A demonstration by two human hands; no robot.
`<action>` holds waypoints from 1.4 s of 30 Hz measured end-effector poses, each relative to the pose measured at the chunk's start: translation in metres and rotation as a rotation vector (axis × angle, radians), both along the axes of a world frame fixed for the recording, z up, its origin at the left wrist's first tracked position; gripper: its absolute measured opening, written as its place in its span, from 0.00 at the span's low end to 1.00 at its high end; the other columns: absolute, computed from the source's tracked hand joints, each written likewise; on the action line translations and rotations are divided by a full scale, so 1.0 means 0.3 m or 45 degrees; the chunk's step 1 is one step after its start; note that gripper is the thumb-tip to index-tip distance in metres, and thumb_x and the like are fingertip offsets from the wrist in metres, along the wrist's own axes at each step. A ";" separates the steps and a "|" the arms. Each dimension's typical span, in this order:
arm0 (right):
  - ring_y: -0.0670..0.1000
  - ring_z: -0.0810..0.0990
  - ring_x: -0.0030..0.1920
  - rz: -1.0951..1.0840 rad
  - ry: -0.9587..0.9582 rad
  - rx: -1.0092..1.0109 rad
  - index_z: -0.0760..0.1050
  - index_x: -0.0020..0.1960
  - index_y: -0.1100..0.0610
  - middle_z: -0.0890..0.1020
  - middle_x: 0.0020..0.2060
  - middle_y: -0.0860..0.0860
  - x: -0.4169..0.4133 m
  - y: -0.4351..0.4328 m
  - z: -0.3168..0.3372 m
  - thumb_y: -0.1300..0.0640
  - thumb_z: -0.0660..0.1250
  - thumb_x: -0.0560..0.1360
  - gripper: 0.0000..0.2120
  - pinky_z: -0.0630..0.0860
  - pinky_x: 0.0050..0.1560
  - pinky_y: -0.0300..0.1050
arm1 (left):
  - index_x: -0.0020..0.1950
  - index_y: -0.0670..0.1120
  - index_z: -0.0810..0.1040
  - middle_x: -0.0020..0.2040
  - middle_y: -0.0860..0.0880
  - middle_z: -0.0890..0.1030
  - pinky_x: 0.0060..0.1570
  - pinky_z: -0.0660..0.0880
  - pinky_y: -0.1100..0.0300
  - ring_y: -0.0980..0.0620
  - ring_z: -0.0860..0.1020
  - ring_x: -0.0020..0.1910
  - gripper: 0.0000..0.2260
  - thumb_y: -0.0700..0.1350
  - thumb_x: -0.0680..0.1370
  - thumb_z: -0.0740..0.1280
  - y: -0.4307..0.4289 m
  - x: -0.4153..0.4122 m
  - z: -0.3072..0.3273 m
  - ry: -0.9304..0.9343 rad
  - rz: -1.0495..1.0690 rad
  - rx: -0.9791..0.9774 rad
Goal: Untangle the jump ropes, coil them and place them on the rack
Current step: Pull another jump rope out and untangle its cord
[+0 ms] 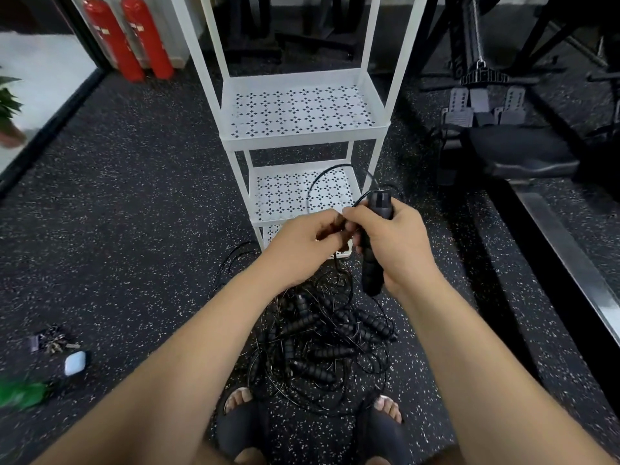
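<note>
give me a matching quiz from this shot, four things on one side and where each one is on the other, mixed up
Things:
1 rope handle
2 tangled ropes
3 fire extinguishers
4 bunch of keys

Places:
a lying on the floor, far left
b held in the right hand
c standing upright, top left
d heaped on the floor, centre

Pairs: 1-b, 2-d, 3-c, 4-a
</note>
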State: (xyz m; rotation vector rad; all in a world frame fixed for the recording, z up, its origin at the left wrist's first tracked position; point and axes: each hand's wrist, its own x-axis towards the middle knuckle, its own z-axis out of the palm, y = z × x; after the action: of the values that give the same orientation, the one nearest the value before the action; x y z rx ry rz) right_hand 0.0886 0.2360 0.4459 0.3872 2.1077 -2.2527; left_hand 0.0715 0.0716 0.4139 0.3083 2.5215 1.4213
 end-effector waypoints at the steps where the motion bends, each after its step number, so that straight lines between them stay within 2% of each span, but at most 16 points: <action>1: 0.52 0.76 0.32 -0.016 0.004 -0.052 0.80 0.43 0.58 0.83 0.35 0.56 -0.001 0.000 0.016 0.63 0.76 0.76 0.06 0.74 0.36 0.49 | 0.54 0.60 0.83 0.49 0.57 0.87 0.58 0.80 0.50 0.51 0.84 0.51 0.04 0.51 0.83 0.70 0.005 -0.003 -0.009 -0.027 -0.014 -0.025; 4: 0.51 0.76 0.32 -0.097 0.065 -0.168 0.78 0.46 0.58 0.84 0.37 0.56 -0.011 0.020 0.071 0.63 0.75 0.78 0.06 0.74 0.34 0.45 | 0.58 0.58 0.83 0.52 0.59 0.87 0.59 0.78 0.56 0.56 0.83 0.53 0.05 0.51 0.83 0.70 0.011 -0.007 -0.050 -0.103 -0.079 -0.171; 6: 0.51 0.77 0.32 -0.155 0.103 -0.234 0.78 0.49 0.58 0.85 0.39 0.57 -0.018 0.044 0.095 0.63 0.74 0.78 0.05 0.74 0.33 0.44 | 0.57 0.57 0.83 0.51 0.58 0.87 0.57 0.79 0.54 0.54 0.84 0.51 0.04 0.52 0.84 0.69 0.007 -0.008 -0.072 -0.108 -0.102 -0.269; 8: 0.50 0.78 0.33 -0.209 0.111 -0.271 0.78 0.50 0.58 0.85 0.39 0.57 -0.020 0.067 0.103 0.63 0.74 0.78 0.06 0.75 0.33 0.44 | 0.57 0.57 0.82 0.50 0.57 0.86 0.50 0.79 0.56 0.53 0.84 0.46 0.05 0.54 0.85 0.68 -0.006 -0.014 -0.081 -0.097 -0.098 -0.362; 10: 0.50 0.77 0.33 -0.269 0.107 -0.307 0.77 0.50 0.57 0.85 0.39 0.56 -0.019 0.086 0.103 0.63 0.74 0.78 0.06 0.74 0.34 0.44 | 0.54 0.56 0.82 0.44 0.54 0.85 0.39 0.75 0.58 0.56 0.80 0.35 0.08 0.57 0.85 0.66 -0.022 -0.020 -0.081 -0.070 -0.081 -0.437; 13: 0.50 0.76 0.32 -0.342 0.097 -0.376 0.75 0.48 0.56 0.84 0.38 0.55 -0.017 0.106 0.108 0.64 0.73 0.79 0.07 0.74 0.35 0.44 | 0.55 0.53 0.85 0.41 0.49 0.85 0.31 0.65 0.59 0.61 0.71 0.22 0.12 0.57 0.86 0.64 -0.036 -0.021 -0.058 -0.045 -0.050 -0.399; 17: 0.50 0.76 0.31 -0.356 0.101 -0.405 0.77 0.50 0.56 0.84 0.38 0.54 -0.026 0.111 0.100 0.61 0.75 0.79 0.07 0.74 0.34 0.44 | 0.58 0.54 0.86 0.41 0.44 0.86 0.24 0.60 0.65 0.59 0.66 0.20 0.13 0.56 0.87 0.64 -0.036 -0.020 -0.036 -0.021 -0.035 -0.295; 20: 0.49 0.75 0.31 -0.212 0.007 -0.322 0.81 0.52 0.56 0.84 0.39 0.54 -0.026 0.088 0.068 0.56 0.79 0.77 0.09 0.74 0.33 0.44 | 0.57 0.56 0.86 0.39 0.49 0.85 0.26 0.63 0.60 0.59 0.64 0.21 0.12 0.57 0.87 0.63 -0.027 -0.019 -0.021 -0.016 -0.006 -0.226; 23: 0.49 0.76 0.32 -0.006 -0.117 -0.210 0.82 0.52 0.58 0.85 0.39 0.54 -0.003 0.045 0.035 0.58 0.80 0.76 0.09 0.75 0.35 0.44 | 0.55 0.60 0.85 0.37 0.52 0.84 0.27 0.65 0.59 0.57 0.67 0.23 0.09 0.56 0.87 0.64 -0.011 -0.018 0.006 0.011 0.012 -0.211; 29: 0.51 0.78 0.33 -0.032 -0.025 0.041 0.82 0.47 0.61 0.86 0.37 0.55 0.010 -0.016 -0.003 0.62 0.76 0.77 0.03 0.75 0.38 0.51 | 0.48 0.56 0.83 0.31 0.56 0.79 0.26 0.62 0.65 0.60 0.67 0.23 0.12 0.43 0.86 0.64 0.000 -0.007 0.034 0.061 0.009 -0.128; 31: 0.51 0.80 0.34 -0.053 0.014 0.097 0.83 0.47 0.60 0.88 0.38 0.54 0.009 -0.013 0.001 0.61 0.76 0.78 0.03 0.76 0.40 0.51 | 0.51 0.57 0.85 0.32 0.54 0.79 0.26 0.62 0.63 0.59 0.66 0.23 0.12 0.43 0.86 0.64 -0.011 -0.009 0.037 0.056 -0.001 -0.140; 33: 0.51 0.81 0.34 -0.074 0.049 0.154 0.83 0.47 0.58 0.89 0.39 0.53 0.008 -0.004 0.010 0.60 0.76 0.78 0.03 0.76 0.41 0.52 | 0.56 0.57 0.86 0.29 0.59 0.77 0.25 0.62 0.63 0.60 0.66 0.22 0.12 0.44 0.86 0.64 -0.029 -0.016 0.037 0.049 -0.007 -0.159; 35: 0.52 0.82 0.35 -0.089 0.074 0.161 0.84 0.47 0.57 0.89 0.39 0.53 0.007 0.008 0.023 0.59 0.76 0.78 0.03 0.76 0.41 0.52 | 0.58 0.58 0.86 0.32 0.63 0.79 0.25 0.64 0.63 0.60 0.68 0.22 0.12 0.44 0.86 0.64 -0.049 -0.023 0.040 0.060 -0.016 -0.197; 37: 0.52 0.82 0.35 -0.107 0.092 0.154 0.83 0.45 0.57 0.89 0.39 0.54 0.005 0.017 0.036 0.58 0.77 0.79 0.04 0.75 0.41 0.53 | 0.58 0.61 0.86 0.44 0.63 0.85 0.31 0.72 0.61 0.62 0.75 0.29 0.11 0.47 0.86 0.66 -0.070 -0.034 0.042 0.076 -0.022 -0.232; 39: 0.51 0.82 0.35 -0.123 0.109 0.148 0.83 0.46 0.56 0.89 0.39 0.53 0.005 0.023 0.052 0.57 0.77 0.79 0.05 0.76 0.41 0.52 | 0.58 0.61 0.86 0.53 0.63 0.85 0.48 0.78 0.57 0.61 0.81 0.45 0.09 0.50 0.85 0.68 -0.090 -0.048 0.036 0.095 -0.036 -0.284; 42: 0.50 0.81 0.35 -0.149 0.133 0.097 0.83 0.47 0.58 0.89 0.39 0.54 0.004 0.034 0.078 0.57 0.77 0.78 0.06 0.75 0.39 0.49 | 0.58 0.59 0.86 0.54 0.61 0.84 0.56 0.76 0.56 0.58 0.80 0.54 0.08 0.52 0.86 0.67 -0.108 -0.062 0.021 0.133 -0.095 -0.362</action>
State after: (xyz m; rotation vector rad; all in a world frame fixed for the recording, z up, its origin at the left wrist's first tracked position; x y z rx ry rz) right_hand 0.0899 0.2463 0.4692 0.4153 2.2851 -2.3076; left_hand 0.0528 0.0392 0.4203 0.4274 2.7194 1.0265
